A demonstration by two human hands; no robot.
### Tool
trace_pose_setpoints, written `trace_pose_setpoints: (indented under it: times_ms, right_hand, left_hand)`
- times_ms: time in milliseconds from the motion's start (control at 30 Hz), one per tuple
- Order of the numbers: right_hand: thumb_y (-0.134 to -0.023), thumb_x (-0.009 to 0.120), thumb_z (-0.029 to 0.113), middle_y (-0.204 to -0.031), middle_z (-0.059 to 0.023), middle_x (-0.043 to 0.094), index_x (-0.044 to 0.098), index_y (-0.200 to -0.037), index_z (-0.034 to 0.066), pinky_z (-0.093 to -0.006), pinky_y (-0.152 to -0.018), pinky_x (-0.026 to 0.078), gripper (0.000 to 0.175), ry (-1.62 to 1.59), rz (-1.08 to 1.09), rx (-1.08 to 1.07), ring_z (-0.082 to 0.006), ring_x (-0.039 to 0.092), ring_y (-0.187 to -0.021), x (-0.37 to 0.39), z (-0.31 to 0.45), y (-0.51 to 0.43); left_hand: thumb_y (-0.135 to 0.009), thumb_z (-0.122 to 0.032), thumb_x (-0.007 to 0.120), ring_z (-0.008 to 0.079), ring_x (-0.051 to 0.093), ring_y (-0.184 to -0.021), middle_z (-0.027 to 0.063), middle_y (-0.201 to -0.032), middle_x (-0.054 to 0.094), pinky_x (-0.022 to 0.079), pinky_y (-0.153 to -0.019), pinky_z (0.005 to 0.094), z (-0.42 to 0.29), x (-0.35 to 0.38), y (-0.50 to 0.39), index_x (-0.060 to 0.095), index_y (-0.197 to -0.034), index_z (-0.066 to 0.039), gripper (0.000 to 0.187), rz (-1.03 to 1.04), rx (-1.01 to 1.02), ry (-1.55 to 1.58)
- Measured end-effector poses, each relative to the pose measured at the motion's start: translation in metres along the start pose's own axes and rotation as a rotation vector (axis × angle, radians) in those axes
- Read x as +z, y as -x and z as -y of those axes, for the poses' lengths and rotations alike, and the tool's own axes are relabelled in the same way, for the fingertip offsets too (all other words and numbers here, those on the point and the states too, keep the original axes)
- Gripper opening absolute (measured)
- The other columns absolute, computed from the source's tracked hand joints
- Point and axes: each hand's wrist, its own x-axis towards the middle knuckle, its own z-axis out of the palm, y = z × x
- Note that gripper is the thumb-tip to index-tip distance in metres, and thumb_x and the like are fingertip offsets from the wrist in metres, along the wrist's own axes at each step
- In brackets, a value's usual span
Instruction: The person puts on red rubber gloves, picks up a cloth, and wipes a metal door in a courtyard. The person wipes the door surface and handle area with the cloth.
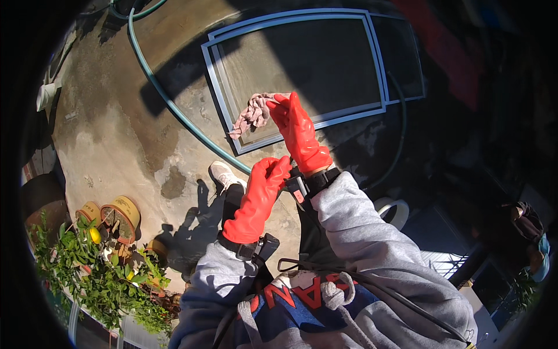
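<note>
My right hand (296, 131), in a glossy red rubber glove, is raised with its fingers apart. Behind its fingertips a crumpled pink cloth (254, 114) appears to lie over the near left corner of the framed window screens (208, 65). My left hand (263, 189), gloved alike, has bent fingers close to the right glove's cuff. Whether those fingertips pinch the cuff or the black wrist-worn device (297, 188) is hidden. Another black device (267, 248) is strapped on my left wrist.
A green hose (168, 98) curves across the concrete towards my shoe (224, 174). Potted plants (109, 279) and clay pots (122, 218) stand at left. At right are a white round container (394, 211) and deep shadow. A cord (392, 296) crosses my sweatshirt.
</note>
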Motion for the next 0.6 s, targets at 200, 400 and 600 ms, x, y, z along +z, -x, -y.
trace_pose_setpoints:
  times_ms: [200, 400, 600]
  right_hand:
    - [-0.101, 0.051, 0.046, -0.144, -0.0265, 0.044, 0.044, -0.138, -0.0001, -0.0480, -0.111, 0.041, 0.059, -0.602, -0.107, 0.284, -0.0366, 0.050, -0.127, -0.015, -0.072, -0.017]
    - [-0.090, 0.073, 0.036, -0.127, -0.0165, 0.058, 0.055, -0.131, 0.0010, -0.0391, -0.102, 0.047, 0.057, 0.276, 0.144, 0.795, -0.0293, 0.056, -0.120, -0.092, -0.178, -0.047]
    - [-0.072, 0.087, 0.036, -0.137, -0.0265, 0.053, 0.041, -0.146, 0.0016, -0.0415, -0.106, 0.042, 0.093, 1.223, -0.315, 0.038, -0.0381, 0.052, -0.127, -0.192, -0.261, -0.173]
  left_hand:
    - [-0.103, -0.040, 0.052, 0.0096, 0.055, -0.066, -0.0009, -0.074, 0.059, 0.046, -0.064, 0.0268, 0.059, -0.064, -0.075, 0.065, -0.093, -0.001, 0.042, 0.464, -0.229, 0.004]
    - [-0.106, -0.037, 0.044, 0.0140, 0.063, -0.072, 0.0046, -0.077, 0.068, 0.050, -0.072, 0.0280, 0.133, -0.128, -0.094, 0.067, -0.091, -0.001, 0.045, 0.529, -0.255, -0.210]
    - [-0.102, -0.056, 0.039, 0.0385, 0.036, -0.141, 0.0168, -0.156, 0.034, 0.029, -0.117, 0.0469, 0.209, -0.229, -0.107, 0.033, -0.153, -0.011, 0.068, -0.065, -0.261, 0.779]
